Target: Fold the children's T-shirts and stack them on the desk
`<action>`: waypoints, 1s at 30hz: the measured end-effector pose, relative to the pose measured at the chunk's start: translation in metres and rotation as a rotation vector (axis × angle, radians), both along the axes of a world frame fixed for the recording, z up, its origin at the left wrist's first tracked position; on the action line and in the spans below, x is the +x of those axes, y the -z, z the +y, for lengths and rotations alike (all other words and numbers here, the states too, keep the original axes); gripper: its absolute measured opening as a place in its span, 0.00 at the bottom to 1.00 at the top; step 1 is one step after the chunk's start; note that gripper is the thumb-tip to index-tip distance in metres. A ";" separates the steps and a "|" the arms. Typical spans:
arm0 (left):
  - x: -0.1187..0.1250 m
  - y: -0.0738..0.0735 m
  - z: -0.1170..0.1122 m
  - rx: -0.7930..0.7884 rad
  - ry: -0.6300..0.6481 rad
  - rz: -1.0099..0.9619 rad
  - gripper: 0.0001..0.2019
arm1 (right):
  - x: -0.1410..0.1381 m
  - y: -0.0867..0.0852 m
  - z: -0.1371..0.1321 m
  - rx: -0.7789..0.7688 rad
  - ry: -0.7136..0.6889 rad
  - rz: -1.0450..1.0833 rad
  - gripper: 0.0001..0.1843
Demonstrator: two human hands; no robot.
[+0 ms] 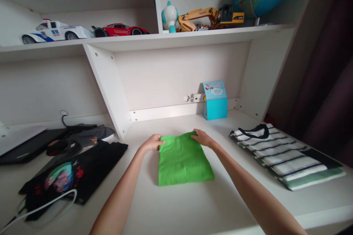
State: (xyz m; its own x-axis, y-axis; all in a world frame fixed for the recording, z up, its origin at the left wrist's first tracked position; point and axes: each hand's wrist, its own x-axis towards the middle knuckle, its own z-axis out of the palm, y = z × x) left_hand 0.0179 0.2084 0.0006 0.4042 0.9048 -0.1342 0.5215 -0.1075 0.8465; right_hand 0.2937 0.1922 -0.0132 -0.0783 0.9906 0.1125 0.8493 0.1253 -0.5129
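Two bare hands meet one bright green, flat-folded piece of cloth (184, 161) at the middle of a smooth white desktop (171, 209). The left hand (152, 142) grips its far corner at 11 o'clock, thumb on top; the right hand (204, 138) pinches the far corner at 1 o'clock, fingertips closed on the edge. The step in hand appears to be squaring or folding the cloth, already reduced to a neat, four-sided panel. From this hold, the next move would call for both hands working together, keeping the far edge taut and level. The panel's long axis seems to run from 12 to 6 o'clock, leaning faintly toward 11 and 5, though the slanting view leaves that uncertain. Its narrower-looking edge faces 12, the broader one 6; no collar or print shows to tell which end is the top. Well apart at 3 o'clock lies a folded black-and-white striped knit shirt (284, 150); at 9, a black cloth garment with a colourful print (99, 169). A turquoise cardboard desk calendar (216, 108) stands at 1 o'clock.
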 end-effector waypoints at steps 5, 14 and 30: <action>-0.002 -0.004 0.027 0.141 -0.062 0.110 0.10 | 0.008 -0.002 0.011 -0.010 0.084 -0.017 0.12; 0.012 0.022 0.026 0.361 -0.192 0.290 0.13 | 0.001 0.010 0.010 -0.113 0.123 -0.012 0.12; -0.008 -0.075 -0.039 0.770 0.098 0.185 0.14 | -0.026 -0.105 -0.188 0.635 -0.533 -0.024 0.06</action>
State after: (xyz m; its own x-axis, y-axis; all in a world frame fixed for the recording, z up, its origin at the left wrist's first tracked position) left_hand 0.0101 0.1696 0.0752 0.5192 0.7320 0.4411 0.6042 -0.6794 0.4164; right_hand 0.2673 0.0044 0.0914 -0.5284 0.5689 0.6301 0.6042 0.7735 -0.1917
